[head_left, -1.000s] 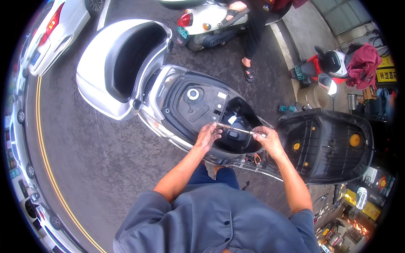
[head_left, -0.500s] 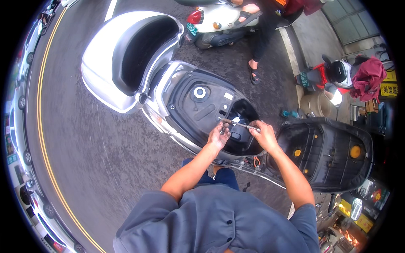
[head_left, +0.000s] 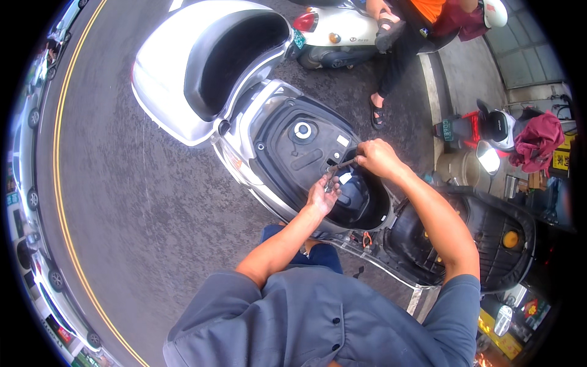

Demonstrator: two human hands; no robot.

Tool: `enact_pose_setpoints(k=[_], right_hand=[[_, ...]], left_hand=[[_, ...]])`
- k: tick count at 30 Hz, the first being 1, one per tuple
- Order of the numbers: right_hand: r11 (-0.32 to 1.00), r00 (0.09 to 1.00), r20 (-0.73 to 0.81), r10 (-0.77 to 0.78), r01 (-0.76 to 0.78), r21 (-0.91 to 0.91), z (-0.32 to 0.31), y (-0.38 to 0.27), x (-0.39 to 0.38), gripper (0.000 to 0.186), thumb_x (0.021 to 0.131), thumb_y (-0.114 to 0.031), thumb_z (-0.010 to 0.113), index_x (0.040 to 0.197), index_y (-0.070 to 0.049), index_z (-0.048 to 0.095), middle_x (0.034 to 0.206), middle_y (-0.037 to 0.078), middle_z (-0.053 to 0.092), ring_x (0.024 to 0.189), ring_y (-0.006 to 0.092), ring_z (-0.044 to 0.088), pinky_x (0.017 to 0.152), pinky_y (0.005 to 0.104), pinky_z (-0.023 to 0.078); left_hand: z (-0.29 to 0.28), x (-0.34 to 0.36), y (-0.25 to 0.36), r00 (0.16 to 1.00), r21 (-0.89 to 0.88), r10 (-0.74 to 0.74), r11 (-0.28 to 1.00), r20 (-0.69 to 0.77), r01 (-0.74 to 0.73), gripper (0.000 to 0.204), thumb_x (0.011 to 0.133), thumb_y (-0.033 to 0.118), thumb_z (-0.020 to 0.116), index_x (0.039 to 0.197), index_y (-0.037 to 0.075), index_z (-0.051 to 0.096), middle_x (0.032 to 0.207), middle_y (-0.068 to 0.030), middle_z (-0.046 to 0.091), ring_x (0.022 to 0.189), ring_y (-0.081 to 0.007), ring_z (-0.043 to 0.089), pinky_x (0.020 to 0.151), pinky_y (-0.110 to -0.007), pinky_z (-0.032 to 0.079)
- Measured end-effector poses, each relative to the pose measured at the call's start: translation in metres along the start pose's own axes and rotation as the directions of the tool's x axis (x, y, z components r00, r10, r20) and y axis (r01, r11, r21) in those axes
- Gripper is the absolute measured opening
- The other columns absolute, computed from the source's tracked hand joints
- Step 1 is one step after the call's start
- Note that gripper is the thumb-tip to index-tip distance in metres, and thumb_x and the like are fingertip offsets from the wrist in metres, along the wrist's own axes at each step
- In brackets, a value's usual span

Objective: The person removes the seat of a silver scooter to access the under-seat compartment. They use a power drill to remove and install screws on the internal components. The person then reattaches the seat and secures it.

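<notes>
Dark-grey asphalt road (head_left: 165,208) below, and the right hand (head_left: 378,158) is clamped on a slim metal rod-shaped tool (head_left: 347,163) above a silver-and-black scooter (head_left: 284,153); the left hand (head_left: 324,194) meets the tool's other end, grip unclear.

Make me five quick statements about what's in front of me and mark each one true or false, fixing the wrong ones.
1. The left hand and right hand are both bare. True.
2. The right hand is empty. False: it grips a metal tool.
3. The seat is tipped open, right of the hands. True.
4. The seat's underside is mostly white. False: it is mostly black.
5. The double line at far left is yellow. True.
</notes>
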State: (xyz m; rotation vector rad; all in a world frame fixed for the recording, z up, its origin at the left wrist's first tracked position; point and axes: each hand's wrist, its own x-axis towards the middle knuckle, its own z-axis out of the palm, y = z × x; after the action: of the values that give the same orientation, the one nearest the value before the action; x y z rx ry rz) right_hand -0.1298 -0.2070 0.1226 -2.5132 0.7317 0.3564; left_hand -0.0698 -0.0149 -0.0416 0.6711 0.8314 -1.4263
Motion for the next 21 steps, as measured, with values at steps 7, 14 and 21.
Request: enact_pose_setpoints(k=[7, 14, 21], right_hand=[[0.881, 0.908, 0.013, -0.42, 0.411, -0.235, 0.008, -0.047, -0.003, 0.013, 0.083, -0.012, 0.057, 0.085, -0.001, 0.065, 0.081, 0.014, 0.063, 0.079, 0.0319, 0.067, 0.067, 0.0425, 0.055], [0.852, 0.866, -0.014, -0.5, 0.49, -0.184, 0.001, -0.05, 0.0, 0.009, 0.082, -0.01, 0.059, 0.085, -0.004, 0.065, 0.079, 0.013, 0.059, 0.08, 0.0312, 0.064, 0.069, 0.0424, 0.054], [0.956, 0.959, -0.044, -0.281, 0.276, -0.097, -0.002, -0.038, 0.008, 0.014, 0.077, -0.01, 0.063, 0.089, -0.003, 0.064, 0.082, 0.014, 0.062, 0.084, 0.0335, 0.065, 0.071, 0.0437, 0.053]], left_hand=[[-0.025, -0.021, 0.013, 0.996, 0.145, 0.004, 0.989, 0.088, -0.017, 0.034, 0.101, 0.027, 0.051, 0.127, 0.006, 0.056, 0.098, -0.007, 0.064, 0.081, -0.0195, 0.062, 0.07, -0.035, 0.053], [-0.039, -0.029, 0.033, 0.997, 0.237, 0.037, 0.97, 0.068, -0.052, 0.034, 0.1, 0.027, 0.053, 0.125, 0.005, 0.056, 0.099, -0.0081, 0.065, 0.08, -0.0199, 0.062, 0.07, -0.035, 0.053], [-0.044, -0.035, 0.046, 0.993, 0.237, 0.009, 0.971, 0.115, -0.036, 0.033, 0.099, 0.031, 0.055, 0.121, 0.006, 0.057, 0.103, -0.0092, 0.067, 0.08, -0.0191, 0.062, 0.072, -0.035, 0.053]])
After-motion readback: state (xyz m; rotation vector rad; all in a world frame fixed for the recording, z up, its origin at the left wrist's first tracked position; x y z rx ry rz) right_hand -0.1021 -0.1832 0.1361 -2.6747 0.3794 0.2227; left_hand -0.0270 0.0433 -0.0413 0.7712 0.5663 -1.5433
